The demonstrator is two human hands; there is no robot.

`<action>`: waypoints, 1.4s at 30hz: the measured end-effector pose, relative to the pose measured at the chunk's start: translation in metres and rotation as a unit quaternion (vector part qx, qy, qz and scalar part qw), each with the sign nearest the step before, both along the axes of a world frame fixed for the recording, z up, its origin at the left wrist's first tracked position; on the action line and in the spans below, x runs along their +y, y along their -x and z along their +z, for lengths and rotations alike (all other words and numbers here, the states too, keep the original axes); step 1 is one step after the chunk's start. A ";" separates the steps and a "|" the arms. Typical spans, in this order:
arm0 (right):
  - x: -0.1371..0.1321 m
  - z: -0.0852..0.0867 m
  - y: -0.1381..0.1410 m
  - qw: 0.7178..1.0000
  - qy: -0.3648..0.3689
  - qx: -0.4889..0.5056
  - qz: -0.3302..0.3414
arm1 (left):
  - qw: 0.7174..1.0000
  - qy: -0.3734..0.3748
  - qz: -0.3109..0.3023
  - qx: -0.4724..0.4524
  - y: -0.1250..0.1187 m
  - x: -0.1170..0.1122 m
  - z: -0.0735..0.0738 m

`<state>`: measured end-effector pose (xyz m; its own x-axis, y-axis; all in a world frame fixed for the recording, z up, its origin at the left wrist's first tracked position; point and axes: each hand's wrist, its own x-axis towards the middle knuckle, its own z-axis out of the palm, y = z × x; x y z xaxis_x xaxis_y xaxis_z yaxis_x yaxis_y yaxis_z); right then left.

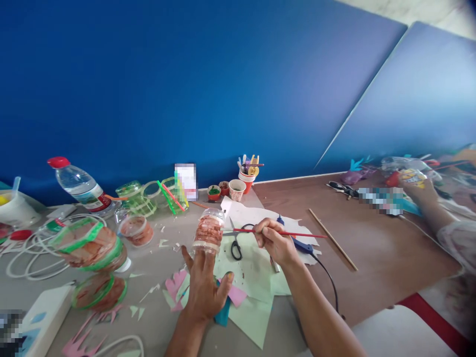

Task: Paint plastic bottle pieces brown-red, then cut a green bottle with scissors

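My left hand (207,287) holds up a clear plastic bottle piece (208,230) coated in streaky reddish-brown paint. Its middle fingers reach into the lower opening, while the thumb and one outer finger stick out to the sides. Pinched in my right hand (274,240) is a thin red-handled paintbrush (303,234), its tip at the right side of the painted piece. Behind the brush lie black-handled scissors (236,249) on pale green paper (253,317). A blue glue gun (303,246) with a black cord is partly hidden by my right hand.
Small paint cups (213,193) stand near the blue wall. A red-capped water bottle (84,188), painted plastic pieces (87,243) and a white cable (22,270) crowd the left. A wooden stick (332,239) lies at right. Farther right, another person's hand (418,188) touches a yellow-labelled item.
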<state>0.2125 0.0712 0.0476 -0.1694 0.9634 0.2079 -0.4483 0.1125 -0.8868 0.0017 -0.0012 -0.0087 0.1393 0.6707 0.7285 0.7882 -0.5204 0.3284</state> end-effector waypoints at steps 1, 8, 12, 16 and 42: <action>0.000 0.000 0.000 1.000 0.000 -0.007 0.004 | 1.000 -0.004 -0.001 -0.007 0.000 0.000 0.000; 0.001 -0.001 -0.001 1.000 -0.011 -0.009 0.005 | 1.000 0.017 -0.009 -0.018 -0.001 -0.001 0.005; 0.002 -0.002 -0.001 1.000 -0.012 -0.011 -0.003 | 1.000 0.009 -0.011 -0.027 -0.001 -0.002 0.008; 0.003 -0.004 -0.001 1.000 -0.014 0.010 -0.015 | 0.999 0.037 -0.017 -0.015 -0.002 -0.003 0.010; 0.012 -0.022 0.006 0.989 -0.012 -0.135 -0.060 | 0.962 0.140 -0.217 -0.083 -0.012 -0.016 0.013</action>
<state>0.2070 0.0829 0.0258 -0.1064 0.9754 0.1930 -0.1786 0.1722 -0.9687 0.0141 -0.0174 0.0046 0.3490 0.7488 0.5635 0.4411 -0.6618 0.6062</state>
